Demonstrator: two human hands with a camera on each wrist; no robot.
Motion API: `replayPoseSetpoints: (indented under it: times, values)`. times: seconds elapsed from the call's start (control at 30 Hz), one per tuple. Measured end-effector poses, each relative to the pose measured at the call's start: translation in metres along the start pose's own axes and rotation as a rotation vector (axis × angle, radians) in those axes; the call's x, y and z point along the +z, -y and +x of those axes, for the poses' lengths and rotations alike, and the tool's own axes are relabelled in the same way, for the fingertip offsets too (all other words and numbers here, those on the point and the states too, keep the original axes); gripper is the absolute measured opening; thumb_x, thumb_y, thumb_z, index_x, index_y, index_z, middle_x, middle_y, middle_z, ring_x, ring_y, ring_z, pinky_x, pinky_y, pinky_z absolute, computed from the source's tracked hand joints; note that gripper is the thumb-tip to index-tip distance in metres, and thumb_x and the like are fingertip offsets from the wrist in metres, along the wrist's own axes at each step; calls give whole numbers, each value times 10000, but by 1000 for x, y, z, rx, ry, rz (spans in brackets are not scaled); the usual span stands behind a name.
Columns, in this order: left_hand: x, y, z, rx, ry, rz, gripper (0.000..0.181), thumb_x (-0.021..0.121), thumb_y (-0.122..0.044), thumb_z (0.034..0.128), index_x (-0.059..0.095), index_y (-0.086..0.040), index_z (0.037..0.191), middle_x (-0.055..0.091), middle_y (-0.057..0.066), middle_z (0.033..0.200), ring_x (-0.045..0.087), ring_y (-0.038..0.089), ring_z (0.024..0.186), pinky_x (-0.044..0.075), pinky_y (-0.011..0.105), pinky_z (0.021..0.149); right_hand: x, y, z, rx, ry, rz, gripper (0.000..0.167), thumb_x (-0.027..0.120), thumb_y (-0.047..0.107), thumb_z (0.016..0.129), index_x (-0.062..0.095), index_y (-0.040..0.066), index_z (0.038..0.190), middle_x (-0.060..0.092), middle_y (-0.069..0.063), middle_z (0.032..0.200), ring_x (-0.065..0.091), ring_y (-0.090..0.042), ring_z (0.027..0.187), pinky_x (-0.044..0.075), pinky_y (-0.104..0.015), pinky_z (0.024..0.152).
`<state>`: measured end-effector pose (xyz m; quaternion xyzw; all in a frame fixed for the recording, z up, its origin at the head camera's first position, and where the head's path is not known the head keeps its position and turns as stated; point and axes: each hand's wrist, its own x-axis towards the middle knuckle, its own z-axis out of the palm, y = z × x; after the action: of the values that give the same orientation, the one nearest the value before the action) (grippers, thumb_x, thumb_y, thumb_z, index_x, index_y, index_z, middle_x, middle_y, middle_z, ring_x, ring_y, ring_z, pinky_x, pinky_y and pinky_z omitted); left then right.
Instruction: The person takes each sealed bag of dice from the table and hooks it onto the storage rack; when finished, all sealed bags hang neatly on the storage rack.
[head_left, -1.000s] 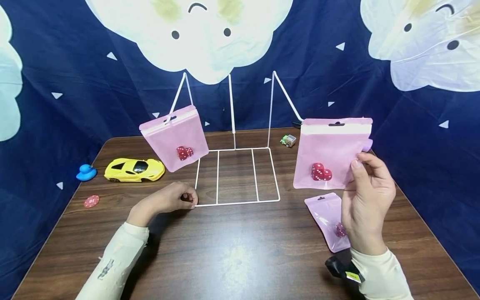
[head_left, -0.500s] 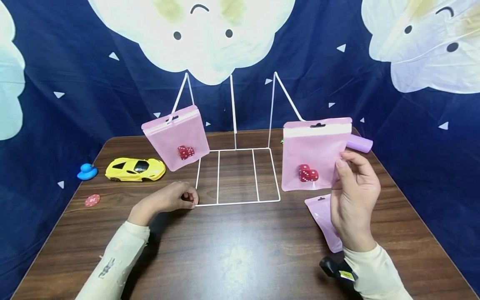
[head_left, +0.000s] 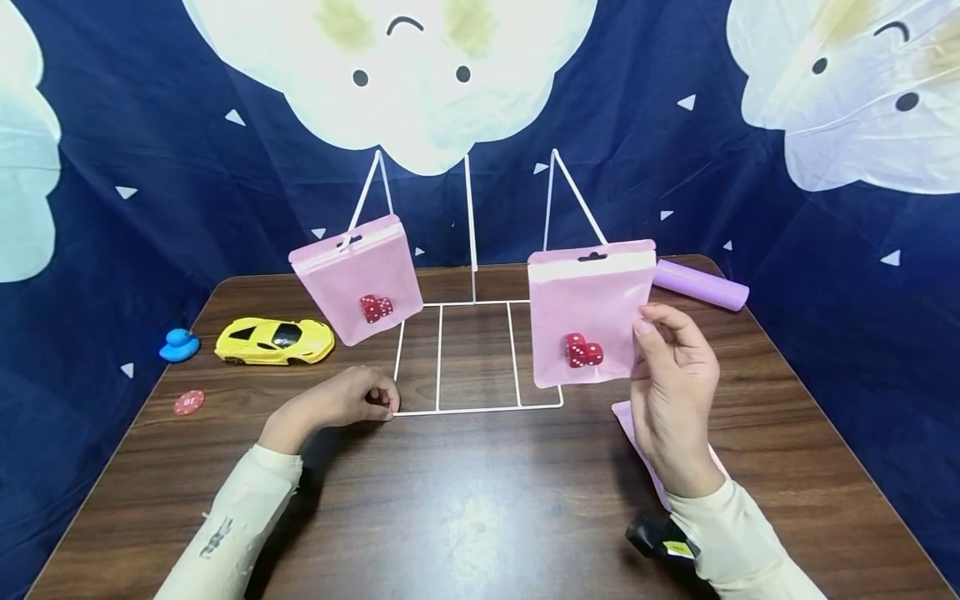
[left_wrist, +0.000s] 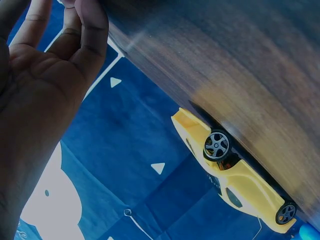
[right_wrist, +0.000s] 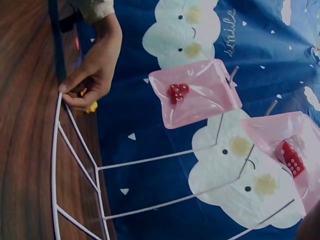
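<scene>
My left hand (head_left: 337,400) pinches the front left corner of the white wire rack (head_left: 480,409), as the right wrist view also shows. A pink pouch (head_left: 397,258) with red dice hangs on the rack's left arm. In my right hand (head_left: 675,392) is a second pink pouch (head_left: 615,308), pinched at its right edge, with red dice low inside. Its slotted top is close to the end of the rack's right arm; whether they touch I cannot tell. Another pink pouch (head_left: 647,454) lies on the table, partly hidden behind my right hand.
A yellow toy car (head_left: 274,341), a blue duck (head_left: 179,345) and a red chip (head_left: 189,402) are on the left of the table. At the back right lies a purple cylinder (head_left: 701,285). The rack's middle arm (head_left: 471,212) stands between the pouches.
My right hand has moved left with its pouch, uncovering the purple cylinder and covering the small toy truck. My left hand has stayed at the rack's corner.
</scene>
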<state>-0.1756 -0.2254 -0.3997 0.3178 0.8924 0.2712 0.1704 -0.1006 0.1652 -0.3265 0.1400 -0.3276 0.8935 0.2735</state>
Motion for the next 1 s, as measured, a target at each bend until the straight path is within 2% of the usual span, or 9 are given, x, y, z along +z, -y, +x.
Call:
replayPoseSetpoints:
  times: [0.1, 0.3, 0.4, 0.5, 0.77, 1.0]
  values:
    - [0, 1, 0, -5, 4, 0, 167, 814, 5, 925, 740, -138, 881, 608, -79, 811, 547, 97, 783, 485, 287, 727, 3, -4, -3, 18, 5, -1, 166, 599, -242, 970, 706, -177, 1078, 678, -165, 980, 655, -170, 903, 586, -221, 818]
    - [-1, 2, 2, -6, 18, 7, 128, 811, -25, 939, 745, -123, 889, 614, -86, 826, 548, 91, 799, 489, 296, 746, 11, -10, -8, 36, 20, -83, 178, 616, -200, 988, 740, -109, 1076, 678, -127, 1017, 641, -147, 925, 573, -206, 821]
    - [-1, 3, 3, -4, 23, 6, 134, 808, -25, 943, 739, -125, 885, 615, -86, 824, 548, 90, 798, 488, 294, 745, 14, -12, -10, 55, 30, -76, 193, 610, -206, 987, 746, -98, 1071, 675, -130, 1028, 641, -147, 926, 576, -202, 824]
    - [-1, 3, 2, 3, 19, 1, 164, 810, -12, 936, 731, -141, 873, 617, -89, 816, 547, 81, 787, 488, 290, 733, 18, -15, -12, 64, 37, -104, 221, 609, -200, 989, 762, -61, 1065, 681, -111, 1034, 636, -132, 925, 568, -184, 824]
    - [0, 2, 1, 27, 2, 13, 174, 809, -8, 939, 722, -144, 873, 616, -93, 815, 546, 83, 782, 490, 311, 720, 21, -21, -16, 96, 39, -132, 215, 621, -181, 995, 767, -43, 1069, 688, -94, 1043, 622, -126, 940, 553, -180, 826]
    - [2, 2, 2, -16, 3, 10, 170, 824, -8, 926, 744, -151, 882, 612, -101, 818, 545, 88, 792, 488, 301, 740, 20, -26, -17, 118, 35, -125, 226, 613, -189, 991, 768, -47, 1072, 681, -113, 1055, 617, -135, 937, 561, -191, 836]
